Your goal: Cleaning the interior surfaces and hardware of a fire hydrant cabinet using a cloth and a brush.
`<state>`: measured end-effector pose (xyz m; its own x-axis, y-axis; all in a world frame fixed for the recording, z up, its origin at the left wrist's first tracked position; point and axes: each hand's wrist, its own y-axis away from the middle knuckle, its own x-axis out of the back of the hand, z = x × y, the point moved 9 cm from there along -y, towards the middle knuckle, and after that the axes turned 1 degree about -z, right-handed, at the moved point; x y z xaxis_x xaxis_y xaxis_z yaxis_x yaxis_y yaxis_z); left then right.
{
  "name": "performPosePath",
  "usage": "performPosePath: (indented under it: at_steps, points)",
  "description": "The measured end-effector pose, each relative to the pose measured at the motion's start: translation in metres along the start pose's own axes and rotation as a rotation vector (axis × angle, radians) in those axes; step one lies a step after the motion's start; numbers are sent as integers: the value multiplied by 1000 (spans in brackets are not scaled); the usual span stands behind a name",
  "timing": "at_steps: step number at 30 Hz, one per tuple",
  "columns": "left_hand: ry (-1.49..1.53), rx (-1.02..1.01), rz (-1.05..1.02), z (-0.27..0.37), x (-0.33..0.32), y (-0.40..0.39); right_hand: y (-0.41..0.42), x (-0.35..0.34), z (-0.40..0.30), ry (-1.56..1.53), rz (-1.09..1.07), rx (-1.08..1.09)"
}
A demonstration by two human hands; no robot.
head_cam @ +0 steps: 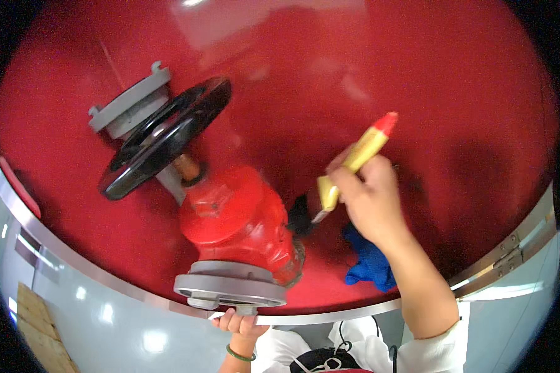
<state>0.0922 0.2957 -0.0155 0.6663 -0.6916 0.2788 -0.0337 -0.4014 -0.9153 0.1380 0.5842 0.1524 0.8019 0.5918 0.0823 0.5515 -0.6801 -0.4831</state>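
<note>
In my right hand (pixel 371 196) is a brush with a yellow, red-tipped handle (pixel 366 150), its bristle end pointing down and left. Those bristles are just right of a red valve body (pixel 235 214), beside a blurred dark patch; whether they touch it I cannot tell. The valve has a black handwheel (pixel 168 140) at its upper left and a grey metal hose coupling (pixel 228 282) at its near end. My left hand (pixel 241 322) has its fingers curled at the coupling's lower edge, by the table rim.
A blue cloth (pixel 368 261) lies under and left of my right forearm. Another grey coupling (pixel 133 105) is behind the handwheel. The red table (pixel 401 70) has a curved-looking metal edge, with a red object (pixel 18 186) at its left and a hinge (pixel 508 259) at lower right.
</note>
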Motion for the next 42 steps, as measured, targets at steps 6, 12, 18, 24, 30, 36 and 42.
performPosePath:
  at_steps: [6, 12, 18, 24, 30, 36, 42]
  points:
    - [120, 36, 196, -1, 0, 11, 4, -3, -1, -353, -48, -49]
    - [73, 6, 137, 6, 0, 5, 1, 5, -1, -84, -21, 32]
    - [71, 24, 196, -1, 1, 15, -1, 22, -15, -448, 120, -10]
    - [55, 25, 141, -1, -4, 30, 5, -2, 9, -5, -60, -109]
    - [96, 44, 156, -2, 1, 15, 7, 34, -17, -689, 148, 19]
    - [99, 54, 165, 3, 7, -1, 5, 17, -11, -214, 103, 89]
    - [86, 79, 143, 0, 7, 0, 16, 32, -28, -679, 249, 151]
